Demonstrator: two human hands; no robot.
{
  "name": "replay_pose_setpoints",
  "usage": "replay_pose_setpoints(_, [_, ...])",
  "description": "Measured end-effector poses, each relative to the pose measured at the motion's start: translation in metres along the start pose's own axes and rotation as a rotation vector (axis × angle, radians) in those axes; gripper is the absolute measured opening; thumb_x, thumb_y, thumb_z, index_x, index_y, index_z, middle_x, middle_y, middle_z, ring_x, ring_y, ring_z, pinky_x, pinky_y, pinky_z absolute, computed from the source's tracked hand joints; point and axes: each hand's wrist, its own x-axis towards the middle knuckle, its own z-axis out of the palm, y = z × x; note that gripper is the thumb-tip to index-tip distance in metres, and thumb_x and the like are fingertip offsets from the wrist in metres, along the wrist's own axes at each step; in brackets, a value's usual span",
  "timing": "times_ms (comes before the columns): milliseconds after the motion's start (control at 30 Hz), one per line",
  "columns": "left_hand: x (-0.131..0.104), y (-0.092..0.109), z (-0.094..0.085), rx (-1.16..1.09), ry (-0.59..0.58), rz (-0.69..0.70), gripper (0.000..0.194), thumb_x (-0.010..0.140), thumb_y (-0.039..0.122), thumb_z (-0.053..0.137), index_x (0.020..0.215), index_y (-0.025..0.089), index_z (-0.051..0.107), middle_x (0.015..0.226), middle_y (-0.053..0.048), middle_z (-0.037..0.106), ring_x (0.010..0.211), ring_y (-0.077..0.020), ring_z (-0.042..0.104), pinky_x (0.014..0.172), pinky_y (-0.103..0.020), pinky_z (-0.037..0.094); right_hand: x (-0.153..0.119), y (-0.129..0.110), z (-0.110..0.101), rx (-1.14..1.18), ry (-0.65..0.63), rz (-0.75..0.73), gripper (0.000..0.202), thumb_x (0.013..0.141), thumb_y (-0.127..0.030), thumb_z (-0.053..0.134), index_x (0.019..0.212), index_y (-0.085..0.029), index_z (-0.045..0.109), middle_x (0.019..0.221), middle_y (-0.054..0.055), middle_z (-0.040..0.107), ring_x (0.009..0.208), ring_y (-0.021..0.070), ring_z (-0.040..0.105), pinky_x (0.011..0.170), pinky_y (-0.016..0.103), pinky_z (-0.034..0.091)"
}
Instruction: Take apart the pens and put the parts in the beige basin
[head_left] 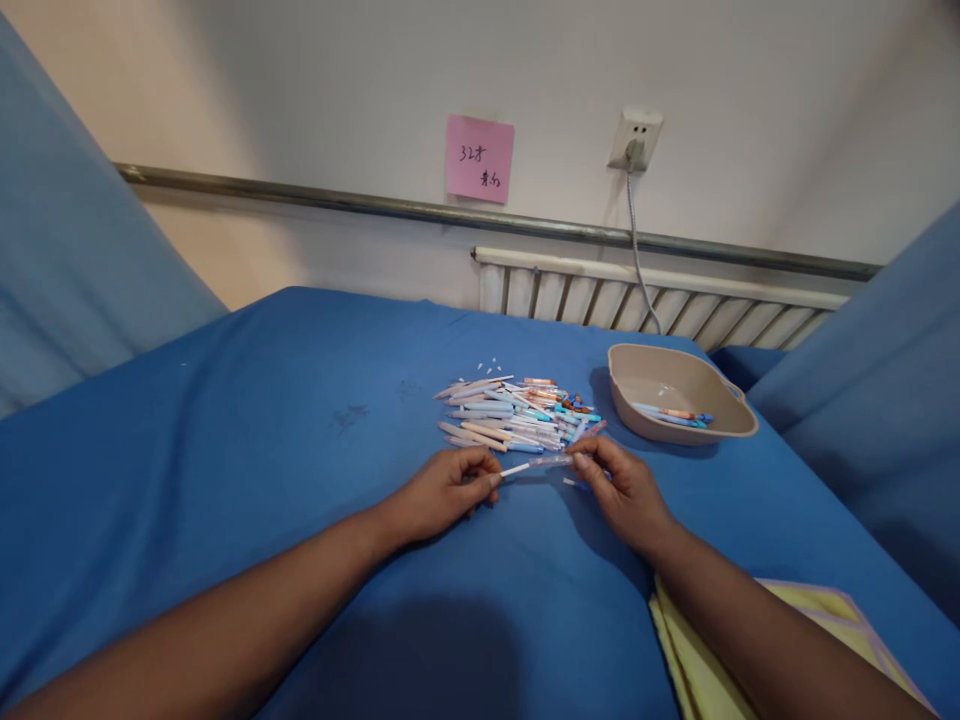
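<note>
Over the blue cloth, my left hand [454, 482] pinches a thin white pen refill [515, 470] between thumb and fingers. Its right end meets a clear pen barrel [551, 461], which my right hand [619, 487] grips at the other end. Whether the refill sits inside the barrel or only touches it, I cannot tell. Just beyond both hands lies a pile of pen parts [517, 412], with grey-white, pale blue and peach barrels on its left and clear, orange and teal parts on its right. A small blue-and-white piece [576, 483] rests below my right fingers.
A beige plastic basin [622, 390] at the right holds several assembled-looking pens [675, 414]. Tiny white bits [490, 368] lie behind the pile. A folded yellow cloth [686, 650] is under my right forearm. Blue curtains [67, 230] hang at both sides; a radiator [585, 295] stands behind.
</note>
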Motion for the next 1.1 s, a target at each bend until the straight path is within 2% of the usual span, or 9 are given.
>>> replay_pose_setpoints(267, [-0.003,0.004,0.000,0.213,0.014,0.117,0.021,0.085,0.031,0.048,0.079,0.017,0.062,0.070,0.000,0.061,0.063,-0.0122,0.051,0.060,-0.020,0.038,-0.002,-0.003,0.000,-0.022,-0.057,-0.055,0.018,0.090,-0.030,0.045,0.093,-0.020,0.060,0.081,0.002,0.064,0.074,0.0153,0.058,0.068,0.025,0.043])
replay_pose_setpoints(433, [-0.010,0.006,0.005,0.322,-0.013,0.196,0.017,0.087,0.030,0.048,0.090,0.019,0.061,0.083,-0.001,0.062,0.077,-0.0158,0.055,0.070,-0.023,0.040,-0.005,-0.009,0.005,0.000,-0.132,-0.095,0.016,0.089,-0.028,0.048,0.092,-0.021,0.061,0.080,0.002,0.064,0.074,0.0149,0.058,0.068,0.025,0.044])
replay_pose_setpoints(633, [-0.018,0.012,0.011,0.279,-0.039,0.222,0.023,0.090,0.030,0.046,0.111,0.021,0.048,0.096,-0.003,0.063,0.089,-0.0174,0.057,0.080,-0.028,0.042,-0.007,-0.012,0.005,0.026,-0.119,-0.095,0.013,0.088,-0.027,0.052,0.092,-0.020,0.063,0.081,0.001,0.065,0.073,0.0134,0.058,0.067,0.024,0.043])
replay_pose_setpoints(867, [-0.016,0.009,0.011,0.271,-0.088,0.210,0.024,0.091,0.031,0.046,0.114,0.023,0.047,0.106,-0.004,0.066,0.098,-0.0198,0.060,0.084,-0.030,0.042,-0.009,-0.015,0.005,0.009,-0.137,-0.128,0.010,0.087,-0.023,0.055,0.092,-0.020,0.063,0.081,0.001,0.065,0.073,0.0130,0.058,0.068,0.024,0.043])
replay_pose_setpoints(933, [-0.016,0.008,0.011,0.253,-0.092,0.207,0.024,0.091,0.033,0.046,0.112,0.022,0.048,0.106,-0.005,0.067,0.096,-0.0194,0.060,0.081,-0.030,0.043,-0.010,-0.015,0.005,0.007,-0.139,-0.131,0.010,0.086,-0.023,0.055,0.092,-0.020,0.063,0.079,0.001,0.065,0.071,0.0128,0.058,0.067,0.023,0.043])
replay_pose_setpoints(1100, [-0.016,0.007,0.011,0.180,-0.152,0.186,0.022,0.092,0.032,0.044,0.109,0.020,0.049,0.099,-0.004,0.067,0.075,-0.0135,0.060,0.068,-0.025,0.045,-0.011,-0.014,0.005,-0.009,-0.158,-0.141,0.010,0.086,-0.024,0.056,0.090,-0.020,0.063,0.078,0.001,0.067,0.071,0.0132,0.059,0.067,0.023,0.043])
